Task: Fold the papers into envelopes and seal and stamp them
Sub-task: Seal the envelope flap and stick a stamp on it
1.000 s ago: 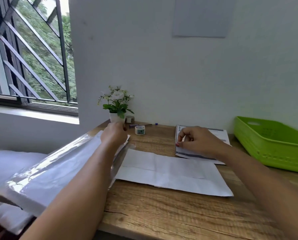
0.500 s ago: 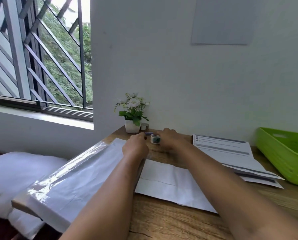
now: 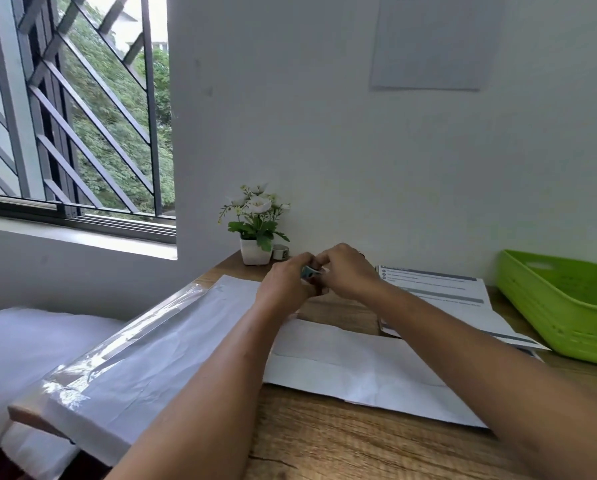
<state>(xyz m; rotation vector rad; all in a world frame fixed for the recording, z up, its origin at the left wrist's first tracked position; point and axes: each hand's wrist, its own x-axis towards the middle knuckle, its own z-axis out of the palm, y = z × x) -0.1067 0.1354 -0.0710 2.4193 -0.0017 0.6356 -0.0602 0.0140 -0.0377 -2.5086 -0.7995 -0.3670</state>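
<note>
A wooden desk (image 3: 325, 448) fills the lower view, set against a white wall (image 3: 325, 133) on which hangs a pale sheet (image 3: 432, 43); its few printed lines at the top edge are cut off and unreadable. A barred window (image 3: 72, 109) at left shows green foliage outside. On the desk's left edge lies a plastic-wrapped pack of white paper (image 3: 144, 355), overhanging a white pillow (image 3: 23, 348). A folded white sheet (image 3: 366, 368) lies flat at centre, partly covered by both forearms. At right stands a green plastic basket (image 3: 564, 310), cut off by the frame edge, and beside it a stack of printed forms (image 3: 446, 292) with dark header bars; the text is too small to read. A potted white flower (image 3: 255, 230) stands against the wall, with a small roll (image 3: 280, 251) just beside it, its marking illegible. Left hand (image 3: 283, 285) and right hand (image 3: 349, 271) meet above the desk, fingers pinched together on a small tape roll (image 3: 309, 273), mostly hidden between them.
</note>
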